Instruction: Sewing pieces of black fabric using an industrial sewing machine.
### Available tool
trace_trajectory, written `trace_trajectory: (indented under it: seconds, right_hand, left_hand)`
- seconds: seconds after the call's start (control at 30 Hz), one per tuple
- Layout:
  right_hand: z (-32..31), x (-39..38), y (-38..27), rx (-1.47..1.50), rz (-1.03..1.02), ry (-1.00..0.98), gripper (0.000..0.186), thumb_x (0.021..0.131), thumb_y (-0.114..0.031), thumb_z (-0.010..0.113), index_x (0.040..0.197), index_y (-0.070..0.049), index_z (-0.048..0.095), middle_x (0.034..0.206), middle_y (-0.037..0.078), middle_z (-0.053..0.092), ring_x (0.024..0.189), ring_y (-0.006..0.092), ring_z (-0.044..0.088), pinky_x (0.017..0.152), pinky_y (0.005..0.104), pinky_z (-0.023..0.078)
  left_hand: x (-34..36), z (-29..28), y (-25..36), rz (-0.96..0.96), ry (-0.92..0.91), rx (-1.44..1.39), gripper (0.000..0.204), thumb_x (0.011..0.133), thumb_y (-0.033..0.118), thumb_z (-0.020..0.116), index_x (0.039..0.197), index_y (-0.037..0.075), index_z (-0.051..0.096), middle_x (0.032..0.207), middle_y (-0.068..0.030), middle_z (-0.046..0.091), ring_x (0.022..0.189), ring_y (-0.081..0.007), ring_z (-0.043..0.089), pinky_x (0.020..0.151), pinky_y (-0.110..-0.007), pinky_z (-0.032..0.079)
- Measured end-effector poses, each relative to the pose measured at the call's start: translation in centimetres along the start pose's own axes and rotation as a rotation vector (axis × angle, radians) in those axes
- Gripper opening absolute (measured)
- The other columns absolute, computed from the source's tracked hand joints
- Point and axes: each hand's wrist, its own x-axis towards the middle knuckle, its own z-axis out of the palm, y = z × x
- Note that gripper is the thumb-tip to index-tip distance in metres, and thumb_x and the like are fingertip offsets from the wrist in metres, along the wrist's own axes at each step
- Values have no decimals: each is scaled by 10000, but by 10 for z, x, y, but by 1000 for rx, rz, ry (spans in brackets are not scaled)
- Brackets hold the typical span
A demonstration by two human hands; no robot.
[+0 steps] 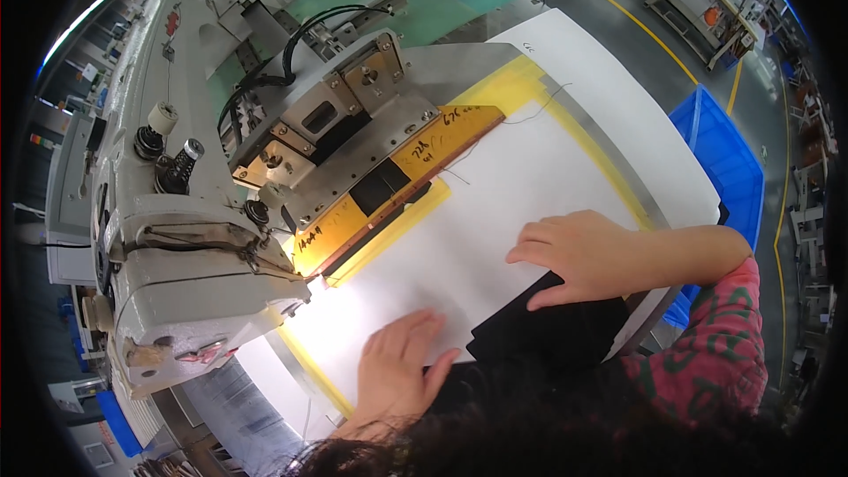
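Observation:
A black piece of fabric point(548, 327) with straight-cut edges lies at the near side of a white work plate point(495, 230) bordered with yellow tape. My right hand point(583, 256) reaches in over its far edge, fingers extended and the thumb resting on or just above the cloth. To the left, my left hand point(402, 371) hovers over or lies on the white plate, fingers stretched and thumb apart. Something dark beside that thumb is partly hidden by hair in the foreground. Neither hand grips anything. Beyond them is a yellow clamp template point(424, 155) with a black patch on it.
A large white sewing machine point(203, 291) fills the left, its lamp lighting the plate near the needle. A metal clamp carriage point(327, 115) with black cables stands behind the template. Loose threads lie by the template. A blue bin point(733, 168) sits beyond the plate's right edge.

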Motion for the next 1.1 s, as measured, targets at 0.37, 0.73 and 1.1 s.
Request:
trace_trajectory:
  seconds: [0.37,0.73,1.1]
  right_hand:
    - [14,-20,-9,-213,-176,38,129,816,-152,623,940,-115,629,919,21,603,832,208,607,714,344,478]
    - [-12,63,-20,267,-126,98,178,903,-224,592,973,-69,641,865,104,657,799,279,640,721,376,499]
    - [39,162,1,-24,-51,183,232,835,-305,667,870,-77,641,780,106,675,744,310,648,670,413,495]
  left_hand:
    - [21,28,33,102,5,-275,186,786,203,727,851,61,627,733,-70,599,664,-277,601,592,-362,478]
    - [-8,-22,9,-324,443,-484,433,766,18,739,1156,40,551,947,-92,553,774,-172,550,693,-279,497]
    - [-7,12,-39,-208,134,205,547,816,278,688,1295,73,521,1365,-130,465,1253,-313,465,1015,-425,388]
